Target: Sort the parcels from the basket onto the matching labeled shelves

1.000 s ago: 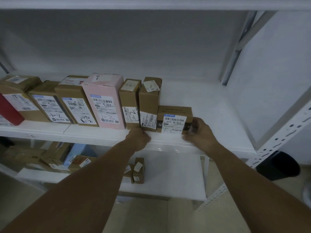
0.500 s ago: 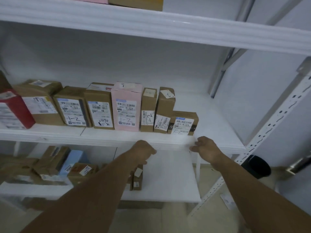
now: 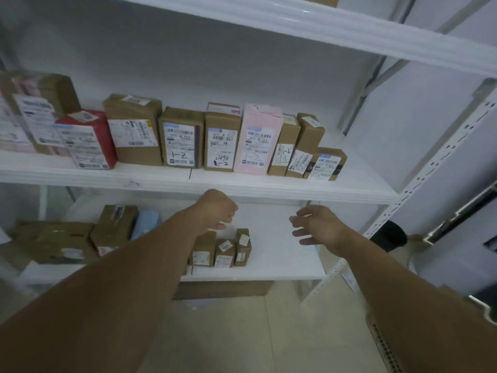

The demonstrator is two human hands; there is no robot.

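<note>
Red cardboard box (image 3: 88, 138): sits left on the white middle shelf (image 3: 295, 187)
Left hand (image 3: 217, 208): curled up, empty, just below the shelf edge
Pink cardboard box (image 3: 256, 138): upright mid-row, marked "1-2"
Right hand (image 3: 314, 224): fingers loose, empty, apart from the left
Small brown cardboard parcel (image 3: 326, 164): right end of the row, touching its neighbour

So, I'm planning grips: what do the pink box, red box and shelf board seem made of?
Pink box: probably matte card; flat pastel faces, folded top flaps.
Red box: card too, perhaps slightly glossy; blur leaves that open.
Shelf board: smooth white, likely painted or laminated; faint sheen along its front edge.
</note>
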